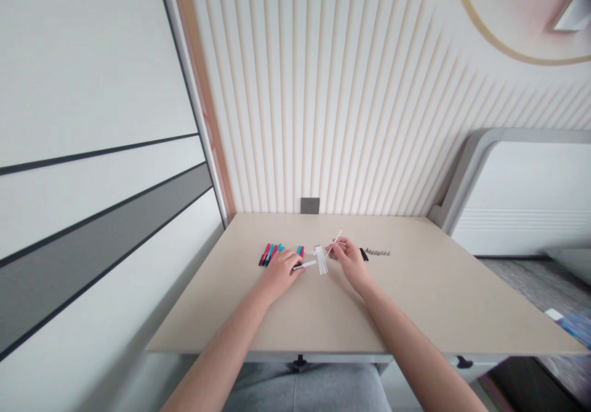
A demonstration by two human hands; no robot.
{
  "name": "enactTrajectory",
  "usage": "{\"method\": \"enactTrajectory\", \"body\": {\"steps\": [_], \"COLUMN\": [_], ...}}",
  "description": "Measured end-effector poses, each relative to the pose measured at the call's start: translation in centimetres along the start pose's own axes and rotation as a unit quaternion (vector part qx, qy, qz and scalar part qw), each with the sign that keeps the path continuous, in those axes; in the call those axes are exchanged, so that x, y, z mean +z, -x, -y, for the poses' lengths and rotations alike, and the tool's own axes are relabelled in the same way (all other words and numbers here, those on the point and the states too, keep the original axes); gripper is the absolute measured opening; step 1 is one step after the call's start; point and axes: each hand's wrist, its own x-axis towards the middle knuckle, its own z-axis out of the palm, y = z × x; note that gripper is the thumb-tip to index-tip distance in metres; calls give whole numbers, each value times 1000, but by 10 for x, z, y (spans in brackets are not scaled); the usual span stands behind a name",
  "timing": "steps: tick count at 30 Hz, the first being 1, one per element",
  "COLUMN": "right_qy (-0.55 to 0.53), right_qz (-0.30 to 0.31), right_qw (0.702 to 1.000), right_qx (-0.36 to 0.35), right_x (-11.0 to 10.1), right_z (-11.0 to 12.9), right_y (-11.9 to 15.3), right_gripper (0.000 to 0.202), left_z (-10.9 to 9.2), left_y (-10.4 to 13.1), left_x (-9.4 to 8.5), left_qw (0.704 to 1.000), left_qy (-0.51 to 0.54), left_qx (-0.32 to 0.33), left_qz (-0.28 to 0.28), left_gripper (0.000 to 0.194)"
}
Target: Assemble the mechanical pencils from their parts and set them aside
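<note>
My left hand (279,271) is closed on a white pen barrel (305,265) with a dark end, low over the table. Between thumb and fingers of my right hand (345,257) is a thin white stick (338,236), held at a slant. Several white strips (321,260) lie side by side between my hands. Red and blue pens (268,254) with black ends lie in a row left of my left hand, and a red and blue pair (300,250) lies just beyond it. Black caps (364,254) and a row of small dark pieces (378,252) lie right of my right hand.
The beige table (415,289) stands against a ribbed wall (323,92) with a dark socket (309,206). A white and grey cabinet (92,215) rises at the left. At the right is a grey and white headboard (521,196).
</note>
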Motion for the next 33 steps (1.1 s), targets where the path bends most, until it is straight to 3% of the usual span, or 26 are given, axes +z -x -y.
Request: {"method": "enactTrajectory", "body": {"steps": [8, 17, 23, 29, 33], "right_qy": [-63, -91, 83, 238, 272], "right_qz": [60, 107, 139, 170, 187], "right_qw": [996, 989, 986, 956, 943], "right_qx": [30, 45, 38, -25, -43], "right_x": [5, 5, 2, 4, 6], "right_z": [17, 11, 6, 4, 8], "right_y": [7, 8, 9, 14, 18], "right_gripper": [31, 33, 28, 20, 20], "left_z": [0, 2, 4, 2, -1], "left_y": [0, -2, -2, -1, -1], "left_x": [-1, -1, -1, 1, 1], "left_qw": [1000, 999, 994, 998, 998], "left_qy": [8, 26, 76, 67, 50], "left_qx": [0, -12, -20, 14, 20], "left_qz": [-7, -19, -71, -6, 12], "left_gripper": [9, 6, 10, 8, 5]}}
